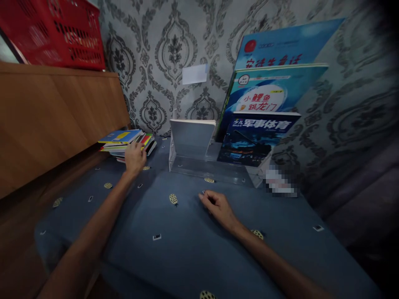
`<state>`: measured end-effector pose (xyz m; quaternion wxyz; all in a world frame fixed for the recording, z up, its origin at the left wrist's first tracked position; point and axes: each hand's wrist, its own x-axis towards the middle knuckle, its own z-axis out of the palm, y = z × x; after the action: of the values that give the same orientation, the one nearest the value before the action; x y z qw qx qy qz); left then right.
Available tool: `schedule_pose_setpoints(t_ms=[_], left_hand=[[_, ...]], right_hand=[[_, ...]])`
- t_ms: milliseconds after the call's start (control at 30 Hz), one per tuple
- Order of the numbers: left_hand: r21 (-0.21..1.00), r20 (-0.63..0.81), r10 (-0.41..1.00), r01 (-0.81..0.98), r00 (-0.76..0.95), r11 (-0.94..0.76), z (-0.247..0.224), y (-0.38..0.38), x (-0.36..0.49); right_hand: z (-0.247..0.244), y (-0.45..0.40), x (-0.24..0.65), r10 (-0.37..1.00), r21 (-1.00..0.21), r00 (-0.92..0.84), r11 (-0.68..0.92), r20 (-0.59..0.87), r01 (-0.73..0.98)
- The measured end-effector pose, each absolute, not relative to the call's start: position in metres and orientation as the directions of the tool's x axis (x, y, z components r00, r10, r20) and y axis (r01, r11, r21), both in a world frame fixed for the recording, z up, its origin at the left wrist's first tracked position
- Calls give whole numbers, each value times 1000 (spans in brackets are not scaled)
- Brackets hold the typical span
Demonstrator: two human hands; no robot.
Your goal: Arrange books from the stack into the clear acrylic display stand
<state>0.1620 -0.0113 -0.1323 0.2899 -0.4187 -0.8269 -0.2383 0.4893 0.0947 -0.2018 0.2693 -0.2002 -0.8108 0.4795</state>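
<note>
My left hand (pixel 135 157) is at the near right side of a messy stack of books (pixel 120 137), its fingers bent over the top books. It appears to grip one of them, though the fingertips are partly hidden. A blue book with a yellow patch lies uppermost. Above the middle of the cloth, my right hand (pixel 220 207) is curled with thumb and forefinger together, and nothing shows in it. Beyond it stands a clear stepped book rack (pixel 212 168). Its right side holds a dark blue book (pixel 255 139), a teal book (pixel 264 89) and a blue book (pixel 280 43), upright in tiers.
A blue patterned cloth (pixel 140 216) covers the table. At the left stands a wooden cabinet (pixel 59 112) with a red plastic basket (pixel 75 37) on it. Ornate wallpaper (pixel 174 45) rises behind the rack. A pixelated item (pixel 280 182) lies by the rack's right end.
</note>
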Motion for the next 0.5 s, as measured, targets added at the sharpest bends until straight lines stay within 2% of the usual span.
schedule_pose_setpoints(t_ms=[67, 133, 300, 500], left_hand=[[161, 683, 475, 749, -555, 643, -117, -12, 138], [142, 619, 492, 703, -613, 697, -104, -12, 116], [132, 302, 553, 609, -776, 782, -91, -12, 79], [26, 292, 593, 626, -750, 779, -90, -15, 77]], right_hand=[[-201, 94, 489, 584, -888, -774, 455, 243, 65], [-200, 94, 489, 589, -894, -773, 443, 235, 66], [-200, 93, 489, 595, -909, -776, 410, 208, 71], [-199, 93, 489, 595, -909, -776, 411, 209, 71]])
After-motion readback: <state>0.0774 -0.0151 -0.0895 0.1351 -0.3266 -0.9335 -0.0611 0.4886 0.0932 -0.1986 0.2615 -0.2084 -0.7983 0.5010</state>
